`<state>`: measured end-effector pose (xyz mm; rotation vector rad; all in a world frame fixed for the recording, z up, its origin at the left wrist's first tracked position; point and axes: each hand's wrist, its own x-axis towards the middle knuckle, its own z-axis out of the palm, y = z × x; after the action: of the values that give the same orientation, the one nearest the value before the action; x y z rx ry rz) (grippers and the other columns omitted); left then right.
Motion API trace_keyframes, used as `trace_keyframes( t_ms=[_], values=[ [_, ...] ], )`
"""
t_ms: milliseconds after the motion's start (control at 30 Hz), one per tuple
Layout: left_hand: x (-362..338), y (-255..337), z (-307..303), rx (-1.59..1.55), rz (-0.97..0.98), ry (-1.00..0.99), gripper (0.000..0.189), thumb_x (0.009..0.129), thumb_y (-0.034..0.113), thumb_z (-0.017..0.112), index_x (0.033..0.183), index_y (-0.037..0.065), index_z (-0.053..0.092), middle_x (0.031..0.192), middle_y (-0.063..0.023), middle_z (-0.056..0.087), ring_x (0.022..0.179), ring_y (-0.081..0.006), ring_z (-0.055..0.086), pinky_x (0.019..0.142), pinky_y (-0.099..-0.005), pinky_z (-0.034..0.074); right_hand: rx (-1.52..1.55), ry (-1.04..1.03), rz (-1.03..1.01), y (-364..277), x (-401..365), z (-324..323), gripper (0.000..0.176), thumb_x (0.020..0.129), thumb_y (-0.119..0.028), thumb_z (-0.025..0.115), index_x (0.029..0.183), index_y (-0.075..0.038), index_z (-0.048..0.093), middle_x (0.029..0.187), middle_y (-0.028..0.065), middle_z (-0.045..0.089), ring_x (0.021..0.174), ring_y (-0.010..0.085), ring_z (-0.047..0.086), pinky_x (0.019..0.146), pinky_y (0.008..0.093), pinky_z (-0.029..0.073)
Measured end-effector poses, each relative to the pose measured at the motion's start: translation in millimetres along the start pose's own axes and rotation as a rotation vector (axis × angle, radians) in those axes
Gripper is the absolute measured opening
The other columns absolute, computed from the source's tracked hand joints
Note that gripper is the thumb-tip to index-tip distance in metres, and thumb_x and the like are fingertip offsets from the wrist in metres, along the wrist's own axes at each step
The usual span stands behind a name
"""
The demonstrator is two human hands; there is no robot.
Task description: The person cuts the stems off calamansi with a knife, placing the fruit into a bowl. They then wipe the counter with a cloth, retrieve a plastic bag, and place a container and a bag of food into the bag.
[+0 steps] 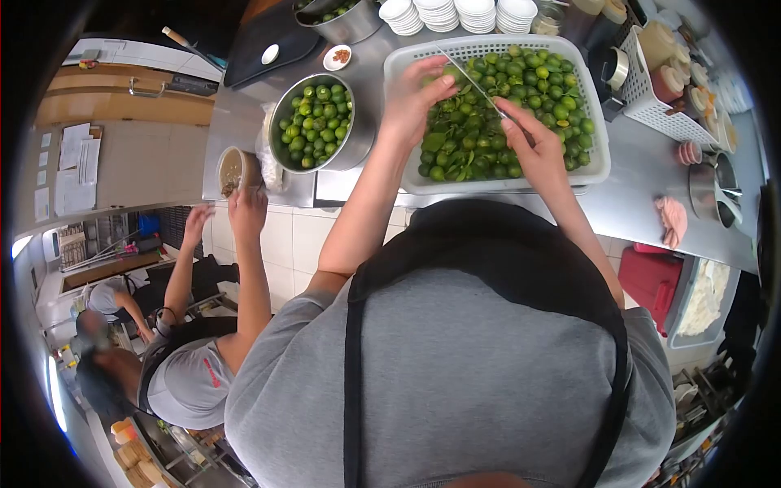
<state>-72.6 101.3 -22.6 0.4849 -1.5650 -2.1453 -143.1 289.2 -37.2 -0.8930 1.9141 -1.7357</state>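
Over a white basket [600, 122] full of small green limes [545, 81], my right hand [533, 138] is closed on a knife [472, 80], its thin blade slanting up and left. My left hand [415, 93] is at the basket's upper left, fingers curled around a small green lime [441, 75] near the blade. Part of that fruit is hidden by the fingers. To the left of my left arm stands a steel pot [364, 122] holding more green limes [316, 122].
Another person's hand [248, 213] is at a round container [250, 167] left of the pot. White bowls [439, 15] are stacked behind the basket. A white crate [651, 114] with bottles and a pink cloth [672, 220] lie to the right.
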Motion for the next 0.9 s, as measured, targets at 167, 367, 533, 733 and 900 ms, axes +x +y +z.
trace_keyframes(
  t_ms=[167, 367, 533, 733, 900],
  values=[
    [1, 3, 1, -0.024, 0.083, 0.04, 0.02, 0.081, -0.001, 0.06, 0.1, -0.004, 0.054, 0.097, -0.0107, 0.058, 0.091, -0.0192, 0.058, 0.088, -0.0395, 0.048, -0.002, -0.017, -0.004, -3, -1, 2, 0.028, 0.088, -0.014, 0.054, 0.115, -0.005, 0.057, 0.108, 0.0101, 0.062, 0.096, 0.0151, 0.059, 0.083, 0.0255, 0.044],
    [-3, 0, 4, 0.354, 0.126, 0.033, 0.019, 0.078, 0.002, 0.064, 0.096, -0.001, 0.058, 0.095, -0.0077, 0.061, 0.087, -0.0136, 0.058, 0.078, -0.0275, 0.048, -0.057, 0.019, -0.021, -8, -2, 1, 0.028, 0.088, -0.015, 0.053, 0.115, -0.007, 0.057, 0.105, 0.0113, 0.063, 0.092, 0.0147, 0.06, 0.08, 0.0254, 0.045],
    [-22, -15, 25, 0.45, 0.209, -0.158, 0.023, 0.076, 0.001, 0.066, 0.098, 0.001, 0.059, 0.093, -0.0037, 0.062, 0.077, -0.0118, 0.06, 0.073, -0.0247, 0.047, -0.06, 0.101, -0.027, -2, 10, 0, 0.028, 0.089, -0.015, 0.053, 0.114, -0.006, 0.057, 0.105, 0.0105, 0.064, 0.089, 0.0138, 0.06, 0.078, 0.0243, 0.045],
    [4, 4, -6, 0.095, 0.173, 0.089, 0.031, 0.075, 0.006, 0.067, 0.102, -0.005, 0.056, 0.093, -0.0094, 0.061, 0.081, -0.0146, 0.06, 0.074, -0.0258, 0.047, -0.003, -0.039, 0.016, -5, -6, 5, 0.028, 0.089, -0.017, 0.053, 0.115, -0.007, 0.057, 0.108, 0.0098, 0.063, 0.093, 0.0139, 0.06, 0.079, 0.0241, 0.044],
    [1, 5, -4, 0.197, 0.17, 0.121, 0.019, 0.078, -0.003, 0.063, 0.096, -0.002, 0.058, 0.092, -0.009, 0.062, 0.081, -0.0147, 0.06, 0.076, -0.0265, 0.049, -0.043, -0.039, 0.037, -12, -2, 7, 0.028, 0.089, -0.018, 0.053, 0.114, -0.006, 0.057, 0.107, 0.0092, 0.063, 0.093, 0.0156, 0.061, 0.08, 0.0255, 0.045]
  ],
)
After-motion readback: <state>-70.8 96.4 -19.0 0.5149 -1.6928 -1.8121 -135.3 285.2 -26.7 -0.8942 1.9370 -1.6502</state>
